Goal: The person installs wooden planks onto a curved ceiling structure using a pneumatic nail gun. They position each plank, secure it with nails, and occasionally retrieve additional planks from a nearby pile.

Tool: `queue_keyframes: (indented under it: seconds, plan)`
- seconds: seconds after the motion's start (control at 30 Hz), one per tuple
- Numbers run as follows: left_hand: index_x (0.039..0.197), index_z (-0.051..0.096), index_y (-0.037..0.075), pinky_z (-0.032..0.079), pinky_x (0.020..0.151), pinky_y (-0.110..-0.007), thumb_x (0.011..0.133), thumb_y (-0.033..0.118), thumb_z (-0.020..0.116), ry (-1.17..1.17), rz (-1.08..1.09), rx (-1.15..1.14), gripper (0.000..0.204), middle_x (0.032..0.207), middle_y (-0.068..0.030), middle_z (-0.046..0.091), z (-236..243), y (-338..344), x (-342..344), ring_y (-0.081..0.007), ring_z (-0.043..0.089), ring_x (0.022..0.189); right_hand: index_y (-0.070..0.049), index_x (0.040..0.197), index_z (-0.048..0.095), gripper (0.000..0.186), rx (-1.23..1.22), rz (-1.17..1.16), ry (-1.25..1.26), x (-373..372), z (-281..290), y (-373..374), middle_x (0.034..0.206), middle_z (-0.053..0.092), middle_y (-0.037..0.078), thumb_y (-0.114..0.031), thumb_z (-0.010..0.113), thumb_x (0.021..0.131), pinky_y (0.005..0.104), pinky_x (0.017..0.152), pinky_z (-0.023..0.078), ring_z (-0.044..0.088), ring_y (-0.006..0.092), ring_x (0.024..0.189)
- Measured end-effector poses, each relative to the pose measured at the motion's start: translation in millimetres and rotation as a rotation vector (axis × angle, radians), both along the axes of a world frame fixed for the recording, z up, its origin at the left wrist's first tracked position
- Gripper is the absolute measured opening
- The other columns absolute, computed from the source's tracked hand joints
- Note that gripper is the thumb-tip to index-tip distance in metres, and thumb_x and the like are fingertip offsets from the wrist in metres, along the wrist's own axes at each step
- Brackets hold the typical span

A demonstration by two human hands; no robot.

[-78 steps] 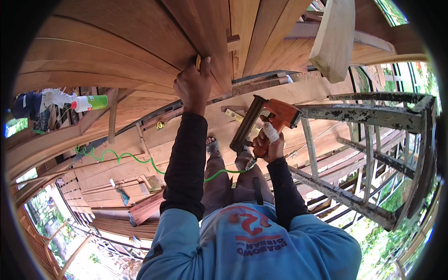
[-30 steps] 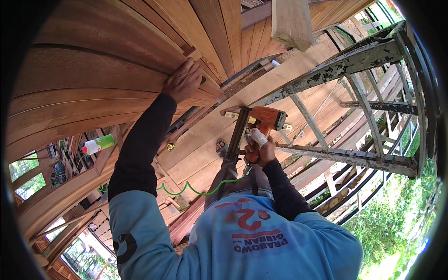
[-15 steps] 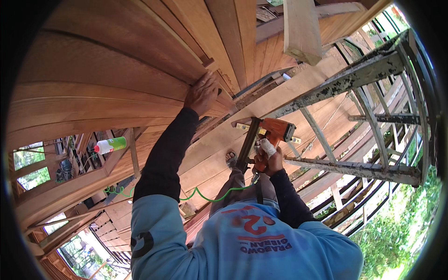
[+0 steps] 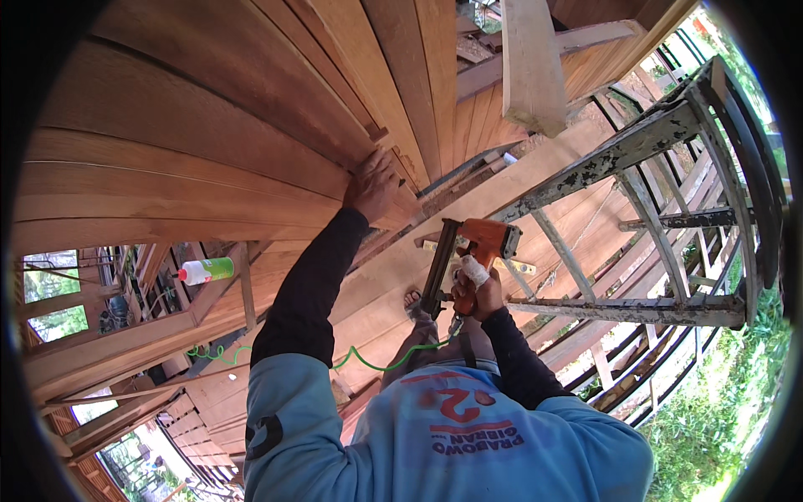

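My right hand (image 4: 481,294), with white wrapping around a finger, grips the handle of an orange and black nail gun (image 4: 485,238). The gun's long dark magazine lies to the left of the hand, and a green coiled air hose (image 4: 368,363) runs off leftward from its base. My left hand (image 4: 374,186) rests against the ends of the curved brown planks (image 4: 226,109), its fingers stretched along the wood. A small wooden block (image 4: 379,134) sticks up beside the fingertips; whether they touch it I cannot tell.
A worn grey ladder (image 4: 606,171) leans across the right side. A pale board (image 4: 534,75) juts in at the top. On a ledge at left lies a white and green bottle (image 4: 207,270) with a red cap. A yellow spirit level (image 4: 520,266) rests on boards behind the nail gun.
My left hand has shifted slightly right and down in the picture, still at the planks. The nail gun has moved slightly left and tilted a little in my right hand. The view has shifted a little.
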State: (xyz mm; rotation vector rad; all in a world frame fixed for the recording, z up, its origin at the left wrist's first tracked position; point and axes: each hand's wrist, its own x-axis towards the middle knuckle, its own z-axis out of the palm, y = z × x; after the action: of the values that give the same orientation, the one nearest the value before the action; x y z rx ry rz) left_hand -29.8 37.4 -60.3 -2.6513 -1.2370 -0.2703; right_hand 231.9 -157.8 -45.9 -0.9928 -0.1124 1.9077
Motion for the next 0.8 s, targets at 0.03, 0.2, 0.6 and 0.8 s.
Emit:
queue_keyframes:
  seconds: [0.03, 0.2, 0.6, 0.8]
  plan:
    - [0.093, 0.067, 0.001, 0.024, 0.114, -0.042, 0.085, 0.021, 0.060, -0.046, 0.005, 0.006, 0.023, 0.105, -0.0139, 0.064, 7, 6, 2, -0.0271, 0.051, 0.118, -0.010, 0.101, 0.053, 0.017, -0.017, 0.006, -0.010, -1, 3, 2, 0.063, 0.047, 0.002, -0.023, 0.058, 0.091, 0.0353, 0.050, 0.042, 0.047, 0.0162, 0.050]
    - [0.087, 0.067, 0.003, 0.035, 0.104, -0.046, 0.083, 0.023, 0.063, -0.061, 0.036, -0.262, 0.021, 0.094, -0.0172, 0.064, 78, -18, 28, -0.0324, 0.056, 0.103, -0.008, 0.099, 0.052, 0.021, -0.075, -0.002, -0.009, 3, 12, -4, 0.064, 0.050, 0.004, -0.022, 0.064, 0.088, 0.0363, 0.048, 0.041, 0.047, 0.0186, 0.049]
    - [0.092, 0.063, -0.001, 0.050, 0.068, -0.041, 0.086, 0.035, 0.063, -0.896, 0.702, -0.505, 0.036, 0.079, -0.0220, 0.064, 65, -185, 3, -0.0358, 0.066, 0.078, -0.008, 0.093, 0.055, 0.015, -0.008, 0.177, -0.217, -21, 25, 18, 0.065, 0.053, 0.003, -0.018, 0.064, 0.087, 0.0325, 0.044, 0.044, 0.052, 0.0174, 0.049]
    - [0.100, 0.061, -0.002, 0.053, 0.067, -0.034, 0.088, 0.028, 0.063, -1.131, 0.785, -0.638, 0.033, 0.081, -0.0140, 0.068, 41, -224, 7, -0.0227, 0.069, 0.074, -0.006, 0.104, 0.052, 0.019, -0.109, 0.124, -0.186, -8, 9, 39, 0.077, 0.062, 0.009, -0.014, 0.058, 0.088, 0.0352, 0.047, 0.048, 0.061, 0.0224, 0.058]
